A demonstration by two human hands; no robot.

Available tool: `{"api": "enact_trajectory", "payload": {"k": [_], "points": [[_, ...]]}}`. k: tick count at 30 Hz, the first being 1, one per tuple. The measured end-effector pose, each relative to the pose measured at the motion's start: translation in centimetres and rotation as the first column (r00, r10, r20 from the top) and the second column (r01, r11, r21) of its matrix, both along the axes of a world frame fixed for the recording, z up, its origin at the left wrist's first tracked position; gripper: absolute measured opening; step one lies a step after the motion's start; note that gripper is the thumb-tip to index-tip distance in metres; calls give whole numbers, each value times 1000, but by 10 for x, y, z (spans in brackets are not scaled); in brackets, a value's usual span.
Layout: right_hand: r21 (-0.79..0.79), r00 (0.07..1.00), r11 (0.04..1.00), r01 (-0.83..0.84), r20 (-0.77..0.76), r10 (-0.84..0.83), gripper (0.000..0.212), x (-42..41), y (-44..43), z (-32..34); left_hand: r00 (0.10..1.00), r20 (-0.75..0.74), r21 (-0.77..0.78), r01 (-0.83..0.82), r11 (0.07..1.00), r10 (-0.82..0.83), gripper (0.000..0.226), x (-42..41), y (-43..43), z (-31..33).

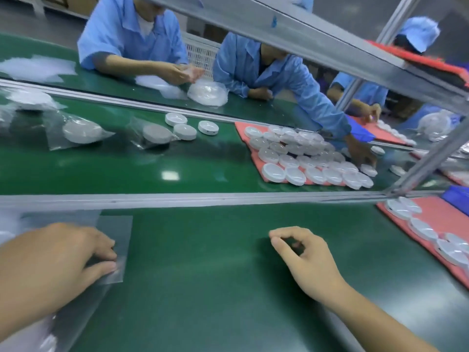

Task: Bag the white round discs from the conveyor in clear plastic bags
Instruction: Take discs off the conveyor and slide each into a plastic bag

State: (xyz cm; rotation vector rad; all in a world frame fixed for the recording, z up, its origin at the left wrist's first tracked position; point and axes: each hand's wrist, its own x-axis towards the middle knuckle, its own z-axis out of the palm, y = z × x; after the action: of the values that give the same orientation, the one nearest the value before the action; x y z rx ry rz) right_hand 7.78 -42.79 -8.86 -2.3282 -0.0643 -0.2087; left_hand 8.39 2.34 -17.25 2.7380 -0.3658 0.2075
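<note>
My left hand point(63, 255) lies on a clear plastic bag point(116, 227) at the near left of the green table, thumb and fingertips pinching its right edge. My right hand point(302, 252) hovers low over bare green surface, fingers curled with thumb and forefinger nearly meeting, holding nothing. Three loose white round discs point(185, 131) lie on the conveyor point(127, 168) beyond the metal rail. To their left lie bagged discs point(78, 133). A red mat point(243, 130) on the belt carries several discs.
A metal rail point(177, 199) separates my table from the conveyor. Another red mat point(446, 219) with several discs sits at my right. Slanted frame bars point(304, 34) cross overhead. People in blue coats work on the far side, one reaching onto the belt's mat.
</note>
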Motion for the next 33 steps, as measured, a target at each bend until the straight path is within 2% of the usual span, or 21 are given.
{"api": "enact_trajectory", "payload": {"k": [2,4,6,9,12,19,24,28,33], "points": [[22,997,997,-73,-16,74,20,17,24,1,998,10,134,60,989,-62,28,-11,-26,60],[33,987,987,-155,-24,156,20,33,57,1,996,-6,200,87,976,-87,23,-18,-43,84],[33,969,968,-247,-17,248,19,44,96,-4,995,-79,182,73,981,-60,30,-22,-50,93],[55,941,940,-337,-7,338,13,54,146,-13,998,-68,123,19,992,-10,34,-22,-51,95],[-7,922,922,-387,36,387,11,59,166,-20,1000,-14,118,-4,993,6,33,-25,-50,91],[-17,927,931,-364,85,364,12,63,158,-22,1000,19,68,-26,997,25,35,-18,-54,90],[-128,894,894,-430,79,441,6,62,157,-27,1000,-5,101,-16,995,17,29,-21,-57,87],[-107,899,902,-418,93,427,18,63,155,-26,999,-19,119,-29,992,32,31,-22,-60,89],[-104,905,909,-403,102,412,16,63,154,-28,998,5,135,-58,989,58,37,-23,-64,90]]}}
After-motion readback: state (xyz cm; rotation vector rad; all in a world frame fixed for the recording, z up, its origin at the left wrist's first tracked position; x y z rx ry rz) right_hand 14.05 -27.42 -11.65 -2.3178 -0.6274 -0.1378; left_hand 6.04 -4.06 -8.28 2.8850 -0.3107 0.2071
